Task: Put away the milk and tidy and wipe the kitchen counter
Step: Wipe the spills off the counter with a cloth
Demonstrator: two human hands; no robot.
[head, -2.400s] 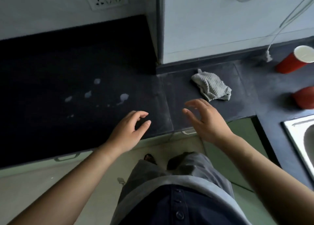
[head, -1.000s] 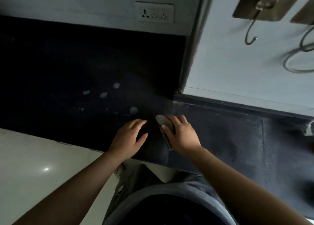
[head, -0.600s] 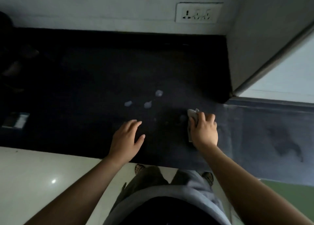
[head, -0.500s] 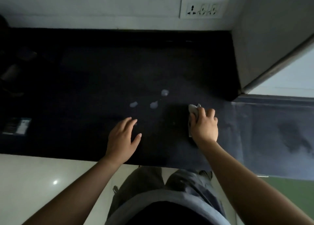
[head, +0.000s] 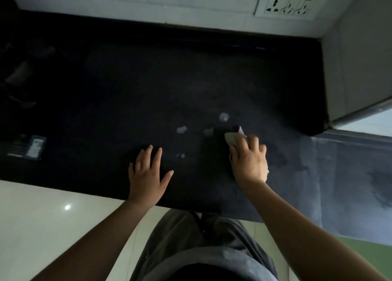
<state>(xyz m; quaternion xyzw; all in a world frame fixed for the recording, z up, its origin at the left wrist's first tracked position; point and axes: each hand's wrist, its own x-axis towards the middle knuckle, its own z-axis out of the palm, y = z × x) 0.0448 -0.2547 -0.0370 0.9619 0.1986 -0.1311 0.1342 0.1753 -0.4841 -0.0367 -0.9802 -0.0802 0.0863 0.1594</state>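
My right hand presses a grey cloth flat on the dark kitchen counter; only the cloth's front edge shows past my fingers. Several white milk spots lie just left of and beyond it: one farther back, one to the left, one touching the cloth's edge, and small drops nearer me. My left hand rests flat and open on the counter near its front edge, holding nothing.
A small blue-and-white packet lies at the counter's left. Dim dark shapes sit in the far left corner. A wall socket is at the back right. A wall block bounds the right side.
My right hand took the cloth from the right-hand counter and slid it left and forward up to the milk spots. My left hand has flattened onto the counter. My view shifted left.
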